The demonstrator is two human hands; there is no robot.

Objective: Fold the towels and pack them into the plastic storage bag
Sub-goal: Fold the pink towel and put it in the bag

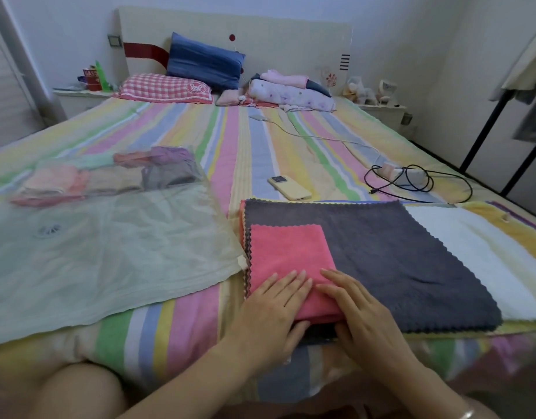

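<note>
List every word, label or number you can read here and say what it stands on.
"GASO": on the red can left of the headboard; the letters after it are hidden.
White cup on the right: dark print, too blurred to read.
Pink checked pillow: a rabbit badge, with no legible words.
Nothing else is readable.

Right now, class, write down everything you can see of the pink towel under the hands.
The pink towel is a soft, fluffy-looking cloth, folded into a neat rectangle, with a zigzag-cut edge along its left and far sides. It lies flat on the left part of a spread dark grey towel on the bed. The left hand and right hand press its near end with straight fingers, thumbs at the near edge.
</note>
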